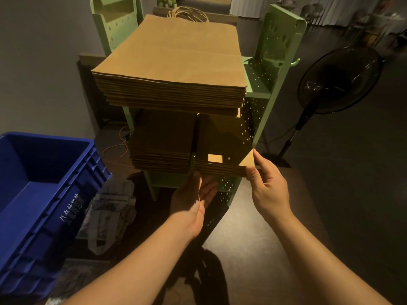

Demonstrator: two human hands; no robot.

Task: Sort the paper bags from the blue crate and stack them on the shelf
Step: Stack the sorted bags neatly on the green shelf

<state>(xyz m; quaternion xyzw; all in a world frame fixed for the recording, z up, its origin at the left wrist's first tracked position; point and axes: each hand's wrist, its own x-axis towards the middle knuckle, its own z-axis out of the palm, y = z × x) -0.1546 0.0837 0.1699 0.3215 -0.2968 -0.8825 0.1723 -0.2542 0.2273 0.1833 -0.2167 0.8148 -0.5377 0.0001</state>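
Nearest the camera, both forearms reach toward the lower tier of the green perforated-metal shelf (258, 93). The right hand (269, 188) pinches the front right corner of the right-hand lower stack of paper bags (222, 148) between thumb and forefinger, squaring it at the shelf's front edge. The left hand (193, 194) is spread, palm turned up, fingers straight beneath the front edge of that tier near the gap between the two stacks; whether it touches the bags cannot be told. Beside that stack on the same tier lies the left-hand lower stack (161, 139), thicker and in shadow. At the lower left stands the blue crate (44, 172), and the part of its inside that shows holds no bags. Between crate and shelf some printed bags (108, 205) lie on the floor. Above, the top tier carries a tall stack of large brown paper bags (169, 62), twine handles at the far edge. A black standing fan (337, 80) stands to the right. Judging by this, the sorting looks nearly done, with only tidying left.
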